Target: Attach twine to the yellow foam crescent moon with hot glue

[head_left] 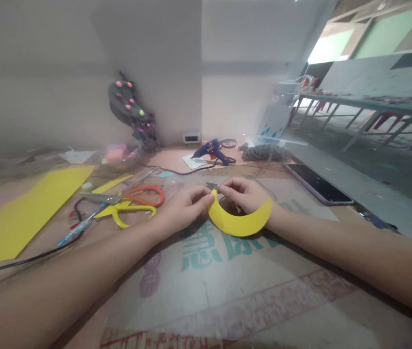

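My left hand (183, 206) and my right hand (244, 194) meet at the middle of the work surface, fingers closed in a pinch. Both pinch the upper end of a curved yellow paper strip (240, 220), which bends down and round under my right wrist. A small dark metal tip (212, 185) shows just above my fingertips; I cannot make out what it belongs to. Left of my left hand lie scissors with an orange handle (144, 195) and a yellow-handled pair (131, 212).
A large yellow sheet (24, 213) lies at the left, a pen (78, 230) and a black cable beside it. A blue glue gun (211, 150) rests at the back, a phone (316, 184) at the right. Printed cardboard (227, 286) covers the surface.
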`<action>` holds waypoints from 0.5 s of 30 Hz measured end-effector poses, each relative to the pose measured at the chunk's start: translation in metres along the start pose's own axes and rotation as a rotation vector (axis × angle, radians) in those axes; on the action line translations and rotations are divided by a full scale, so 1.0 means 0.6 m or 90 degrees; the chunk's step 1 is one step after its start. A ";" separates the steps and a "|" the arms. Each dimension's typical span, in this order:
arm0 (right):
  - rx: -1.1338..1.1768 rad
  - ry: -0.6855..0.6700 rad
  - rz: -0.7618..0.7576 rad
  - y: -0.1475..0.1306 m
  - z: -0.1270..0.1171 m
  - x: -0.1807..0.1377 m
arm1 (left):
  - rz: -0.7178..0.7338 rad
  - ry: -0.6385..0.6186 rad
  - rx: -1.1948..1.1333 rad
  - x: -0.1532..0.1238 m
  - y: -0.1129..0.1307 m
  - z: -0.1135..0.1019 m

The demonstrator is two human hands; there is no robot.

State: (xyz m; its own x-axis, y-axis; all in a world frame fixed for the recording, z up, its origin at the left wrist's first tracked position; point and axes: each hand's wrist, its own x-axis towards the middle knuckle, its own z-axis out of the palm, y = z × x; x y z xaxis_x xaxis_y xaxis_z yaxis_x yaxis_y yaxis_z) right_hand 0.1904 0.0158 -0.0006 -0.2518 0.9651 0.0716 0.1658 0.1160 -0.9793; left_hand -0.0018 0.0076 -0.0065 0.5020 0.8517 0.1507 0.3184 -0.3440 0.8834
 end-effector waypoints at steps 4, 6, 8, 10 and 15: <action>0.003 -0.019 -0.019 0.007 -0.001 0.001 | -0.007 0.001 -0.031 -0.001 0.003 0.001; 0.000 0.003 -0.062 0.011 -0.002 0.001 | -0.024 0.015 -0.062 0.001 0.003 0.001; -0.005 0.047 -0.119 0.012 -0.004 -0.003 | -0.047 0.048 -0.107 0.005 0.000 0.000; 0.009 0.080 -0.138 0.012 -0.007 -0.007 | -0.070 0.099 -0.153 0.010 -0.001 -0.002; 0.084 0.034 -0.142 0.012 -0.021 -0.007 | -0.095 0.200 -0.250 0.018 0.001 -0.008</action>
State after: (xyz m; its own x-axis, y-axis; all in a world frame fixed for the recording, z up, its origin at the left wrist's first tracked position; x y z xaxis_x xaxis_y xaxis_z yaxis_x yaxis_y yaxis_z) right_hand 0.2046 0.0152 -0.0057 -0.2170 0.9306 0.2947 -0.0150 0.2987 -0.9542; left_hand -0.0003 0.0189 -0.0023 0.1890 0.9784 0.0838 0.0118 -0.0876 0.9961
